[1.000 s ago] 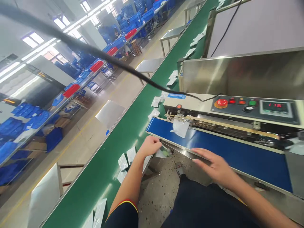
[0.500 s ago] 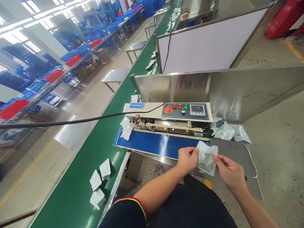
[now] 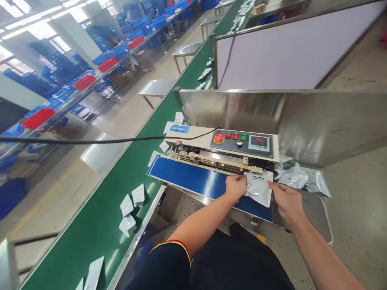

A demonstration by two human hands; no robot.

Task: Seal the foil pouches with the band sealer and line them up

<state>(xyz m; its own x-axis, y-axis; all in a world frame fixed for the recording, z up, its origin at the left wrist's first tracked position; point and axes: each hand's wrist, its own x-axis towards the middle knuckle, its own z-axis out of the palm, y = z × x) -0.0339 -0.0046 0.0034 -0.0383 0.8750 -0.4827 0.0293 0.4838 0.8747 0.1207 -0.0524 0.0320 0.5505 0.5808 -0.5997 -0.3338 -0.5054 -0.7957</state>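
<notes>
A white plastic pouch (image 3: 259, 188) lies on the blue belt (image 3: 193, 180) of a sealing machine (image 3: 225, 147), its top edge at the machine's sealing slot. My left hand (image 3: 235, 187) pinches the pouch's left edge. At its right edge my right hand (image 3: 286, 200) grips the pouch with closed fingers. The machine's panel has a red button, small lamps and a red number display (image 3: 260, 141).
More silvery pouches (image 3: 298, 177) are piled on the steel tray to the right. A green conveyor (image 3: 99, 225) runs along the left with several white pouches (image 3: 130, 207). A black cable (image 3: 90, 141) crosses the view. Steel guard panels (image 3: 272, 117) stand behind the machine. Blue and red crates fill the far shelves.
My hands have lowered the pouch from the air onto the blue belt and pushed its top edge against the sealing slot. The earlier pouch at the belt's left end is gone.
</notes>
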